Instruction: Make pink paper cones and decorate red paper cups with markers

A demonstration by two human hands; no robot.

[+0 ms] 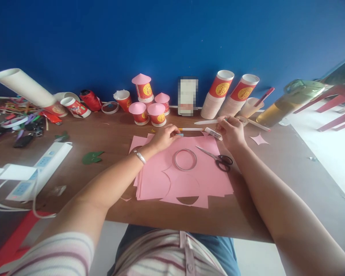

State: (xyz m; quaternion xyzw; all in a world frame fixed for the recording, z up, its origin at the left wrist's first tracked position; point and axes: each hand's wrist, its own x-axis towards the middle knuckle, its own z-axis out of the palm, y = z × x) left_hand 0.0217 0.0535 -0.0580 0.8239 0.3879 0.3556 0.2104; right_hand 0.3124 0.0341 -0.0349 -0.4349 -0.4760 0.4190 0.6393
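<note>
Pink paper stack (182, 178) is on the tabletop (115, 130), scissors (216, 156) and ring (185, 169) lying on it, probably for quick reach. Left hand (166, 137) curls over the stack's far edge, right hand (232, 130) is apart from it, just past the far right corner, can't tell if either grips anything
</note>
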